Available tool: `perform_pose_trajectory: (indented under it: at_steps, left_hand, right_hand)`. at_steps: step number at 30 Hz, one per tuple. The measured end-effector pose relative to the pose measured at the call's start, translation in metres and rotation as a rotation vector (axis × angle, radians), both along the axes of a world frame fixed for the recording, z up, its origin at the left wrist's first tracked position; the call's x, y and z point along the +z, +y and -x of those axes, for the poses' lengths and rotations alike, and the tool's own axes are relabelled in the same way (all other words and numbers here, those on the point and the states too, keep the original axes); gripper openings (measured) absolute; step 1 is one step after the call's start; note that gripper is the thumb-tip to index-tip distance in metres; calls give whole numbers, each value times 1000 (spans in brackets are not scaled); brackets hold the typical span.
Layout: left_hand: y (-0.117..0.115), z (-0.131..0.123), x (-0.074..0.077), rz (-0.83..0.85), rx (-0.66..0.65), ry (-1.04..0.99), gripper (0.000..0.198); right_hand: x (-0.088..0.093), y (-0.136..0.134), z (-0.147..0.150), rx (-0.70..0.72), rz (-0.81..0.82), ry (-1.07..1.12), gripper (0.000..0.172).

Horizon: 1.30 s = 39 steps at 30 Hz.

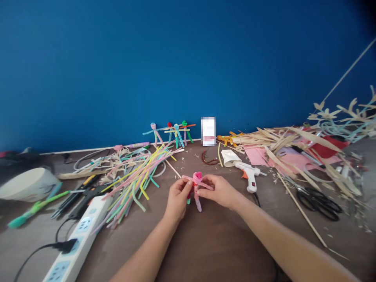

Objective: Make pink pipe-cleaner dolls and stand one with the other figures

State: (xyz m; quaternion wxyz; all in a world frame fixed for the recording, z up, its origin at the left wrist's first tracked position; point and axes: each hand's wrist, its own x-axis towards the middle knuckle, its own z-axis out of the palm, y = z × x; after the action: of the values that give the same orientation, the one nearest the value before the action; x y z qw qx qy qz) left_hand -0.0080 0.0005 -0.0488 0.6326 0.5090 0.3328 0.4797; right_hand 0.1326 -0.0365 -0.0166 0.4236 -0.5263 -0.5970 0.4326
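Forearms (143,250) angle inward from the frame's lower edge; the left hand (178,196) and right hand (219,190), both curled, pinch an upright pink-and-lilac fuzzy-stemmed figure (196,188) just below the frame's centre.

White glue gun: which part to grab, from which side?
Likely best: white glue gun by its handle, right hand coming from the near right. The handle points toward the camera; the orange trigger on its left suggests the nozzle end lies that way, by the white piece, so keep off there and off the cord below. That hand is on the pink-headed figure now.
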Motion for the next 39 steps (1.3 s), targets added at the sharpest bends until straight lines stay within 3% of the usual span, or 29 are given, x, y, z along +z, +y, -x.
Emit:
perform_pose_trajectory:
  at_steps: [7,13,31,34,39]
  left_hand:
    - [-1,-1,0,40,9,24,22]
    - [2,2,3,59,178,33,25]
    - [3,4,2,103,158,42,17]
    - [-1,2,6,129,77,22,22]
    - [-7,-2,7,227,-197,81,35]
  right_hand:
    - [-12,6,6,-48,108,227,10]
    - [-12,1,-2,-37,66,174,12]
    - [-14,1,-3,2,104,165,17]
    - [-14,3,-7,9,116,175,14]
    - [-16,9,-18,30,117,205,12]
